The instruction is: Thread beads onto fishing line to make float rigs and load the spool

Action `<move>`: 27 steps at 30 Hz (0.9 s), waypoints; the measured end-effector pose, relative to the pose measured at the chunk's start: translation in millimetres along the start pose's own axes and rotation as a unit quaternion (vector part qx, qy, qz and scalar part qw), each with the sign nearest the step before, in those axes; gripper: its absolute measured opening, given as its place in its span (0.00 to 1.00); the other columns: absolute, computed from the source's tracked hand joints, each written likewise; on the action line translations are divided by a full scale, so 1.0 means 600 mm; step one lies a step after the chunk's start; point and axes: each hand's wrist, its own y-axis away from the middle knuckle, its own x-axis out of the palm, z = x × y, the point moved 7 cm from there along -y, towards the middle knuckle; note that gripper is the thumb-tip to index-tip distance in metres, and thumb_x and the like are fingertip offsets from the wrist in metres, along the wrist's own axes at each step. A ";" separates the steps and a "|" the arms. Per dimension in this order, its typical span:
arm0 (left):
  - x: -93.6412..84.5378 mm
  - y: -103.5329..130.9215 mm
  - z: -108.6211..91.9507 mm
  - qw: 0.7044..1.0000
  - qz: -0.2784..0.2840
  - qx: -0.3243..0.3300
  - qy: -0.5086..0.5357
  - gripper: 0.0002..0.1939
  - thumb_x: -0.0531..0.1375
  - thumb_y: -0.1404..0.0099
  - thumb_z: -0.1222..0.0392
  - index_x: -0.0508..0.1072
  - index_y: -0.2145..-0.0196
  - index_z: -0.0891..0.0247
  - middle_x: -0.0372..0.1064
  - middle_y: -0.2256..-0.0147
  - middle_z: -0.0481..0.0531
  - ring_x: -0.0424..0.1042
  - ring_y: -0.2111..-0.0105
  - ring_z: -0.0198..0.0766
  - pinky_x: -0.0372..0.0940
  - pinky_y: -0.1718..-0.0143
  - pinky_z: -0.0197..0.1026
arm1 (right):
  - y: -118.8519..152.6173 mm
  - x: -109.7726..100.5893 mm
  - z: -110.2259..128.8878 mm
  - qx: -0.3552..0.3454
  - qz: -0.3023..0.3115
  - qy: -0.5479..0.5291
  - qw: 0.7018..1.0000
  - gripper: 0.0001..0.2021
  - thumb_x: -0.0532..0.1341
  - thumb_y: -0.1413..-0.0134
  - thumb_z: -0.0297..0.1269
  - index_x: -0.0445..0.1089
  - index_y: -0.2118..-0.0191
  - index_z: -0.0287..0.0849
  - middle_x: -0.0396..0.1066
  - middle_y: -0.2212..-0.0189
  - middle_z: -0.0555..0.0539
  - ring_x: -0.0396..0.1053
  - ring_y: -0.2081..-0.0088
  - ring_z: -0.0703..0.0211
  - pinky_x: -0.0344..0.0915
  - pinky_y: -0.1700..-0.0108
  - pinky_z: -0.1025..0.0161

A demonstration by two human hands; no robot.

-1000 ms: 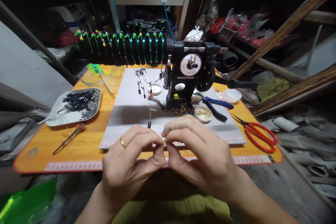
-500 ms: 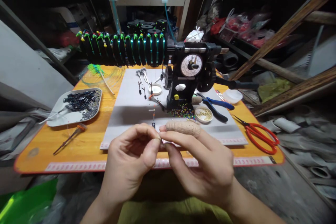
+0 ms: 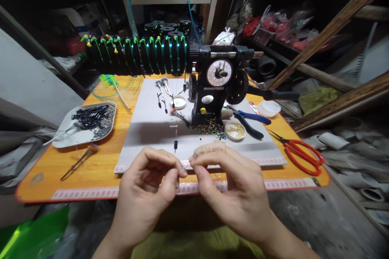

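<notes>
Your left hand [image 3: 147,194] has thumb and forefinger brought close together, and your right hand [image 3: 237,188] does likewise with only a slim gap between its tips; you have the two sets of fingertips facing each other, near but apart. Whatever they pinch is too tiny to make out, so I cannot tell whether either grip has hold of something. One finger of your right hand wears a beige wrap [image 3: 209,149].

Nearest to your grip is a small black piece [image 3: 175,145], lying on the white board [image 3: 136,149] toward its near edge, just beyond your left fingertips and apart from them. A thin stem with orange on it reaches from its far end toward a short white tube [image 3: 173,126].

Past your right hand, a white dish [image 3: 231,137] of gold bits sits toward the board's right edge, with coloured beads [image 3: 209,127] scattered beside it at the foot of the black machine [image 3: 217,107]. Blue-and-black pliers [image 3: 253,118] lie over the board's right edge. Red-handled scissors [image 3: 304,158] rest near the right corner of your desk [image 3: 103,170], open a little. Toward the desk's left edge you have a white tray [image 3: 71,139] of black parts, and a pink-and-white measuring strip [image 3: 85,192] runs along the near edge.
</notes>
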 end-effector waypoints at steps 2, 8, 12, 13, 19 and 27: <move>-0.003 0.003 0.000 0.999 -0.025 -0.008 -0.038 0.12 0.64 0.39 0.70 0.75 0.61 0.54 0.72 0.71 0.45 0.72 0.70 0.30 0.67 0.70 0.27 | 0.001 0.002 0.000 0.003 0.010 -0.003 1.000 0.08 0.60 0.46 0.21 0.71 0.63 0.39 0.73 0.68 0.47 0.71 0.66 0.61 0.70 0.63 0.65; 0.002 0.010 -0.014 0.979 0.028 0.098 -0.178 0.13 0.64 0.41 0.73 0.76 0.64 0.56 0.74 0.68 0.48 0.74 0.67 0.36 0.70 0.66 0.33 | 0.003 0.004 0.001 -0.001 0.028 -0.001 1.000 0.06 0.60 0.45 0.22 0.71 0.64 0.37 0.71 0.69 0.46 0.70 0.65 0.61 0.68 0.62 0.65; -0.005 0.013 -0.007 0.978 0.011 0.106 -0.178 0.14 0.63 0.40 0.75 0.76 0.62 0.56 0.76 0.65 0.50 0.75 0.63 0.39 0.72 0.61 0.38 | 0.005 0.007 -0.003 0.013 0.029 -0.008 0.999 0.05 0.59 0.45 0.22 0.71 0.64 0.36 0.70 0.69 0.46 0.69 0.65 0.62 0.67 0.62 0.65; -0.005 0.014 -0.009 0.978 0.000 0.116 -0.172 0.14 0.63 0.40 0.75 0.76 0.62 0.56 0.76 0.65 0.50 0.75 0.63 0.39 0.72 0.61 0.38 | 0.005 0.007 -0.004 0.019 0.027 -0.011 0.999 0.05 0.59 0.45 0.22 0.71 0.64 0.37 0.70 0.69 0.46 0.69 0.64 0.62 0.67 0.62 0.65; 0.001 0.013 -0.010 0.981 -0.058 0.127 -0.131 0.08 0.64 0.40 0.71 0.77 0.68 0.58 0.72 0.66 0.50 0.72 0.65 0.36 0.70 0.64 0.35 | 0.006 0.011 -0.008 0.051 0.033 -0.028 0.998 0.06 0.58 0.43 0.24 0.70 0.64 0.40 0.69 0.68 0.48 0.69 0.64 0.62 0.67 0.63 0.65; 0.005 0.012 0.007 0.996 -0.054 0.061 -0.028 0.05 0.64 0.38 0.67 0.77 0.70 0.58 0.66 0.65 0.50 0.69 0.66 0.34 0.68 0.67 0.32 | 0.008 0.021 -0.013 0.091 0.063 -0.086 0.990 0.05 0.58 0.41 0.27 0.70 0.63 0.41 0.69 0.67 0.48 0.70 0.64 0.61 0.68 0.62 0.64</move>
